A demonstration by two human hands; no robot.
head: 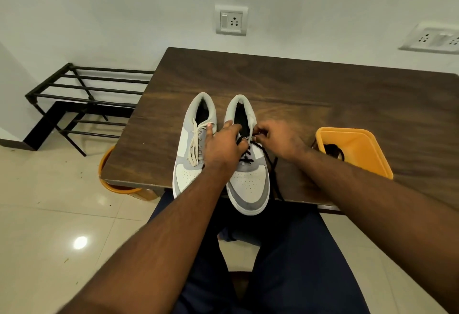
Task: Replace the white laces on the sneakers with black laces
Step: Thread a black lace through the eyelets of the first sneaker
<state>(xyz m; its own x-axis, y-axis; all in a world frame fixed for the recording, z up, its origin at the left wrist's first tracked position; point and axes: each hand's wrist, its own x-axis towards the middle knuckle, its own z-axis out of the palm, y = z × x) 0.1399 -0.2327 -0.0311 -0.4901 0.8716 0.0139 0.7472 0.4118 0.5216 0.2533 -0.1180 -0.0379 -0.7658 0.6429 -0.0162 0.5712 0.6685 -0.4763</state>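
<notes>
Here, two sneakers at frame center on a table (323, 90), relacing underway.
L to R: rack (82, 95) upper left; left sneaker (185, 154) w/ white lace (195, 144); left hand (222, 147) resting on the shoes, fingers spread; right sneaker (250, 184) w/ black lace (269, 162); right hand (278, 139) pinching that lace; yellow bin (362, 149) mid-right.

Dark wooden table (323, 95) at centre; orange bin (357, 149) on it at 3 o'clock; second orange tub (116, 184) beneath its edge at 8 o'clock; black metal rack (82, 95) at 10 o'clock; wall socket (231, 20) at 12 o'clock.
</notes>
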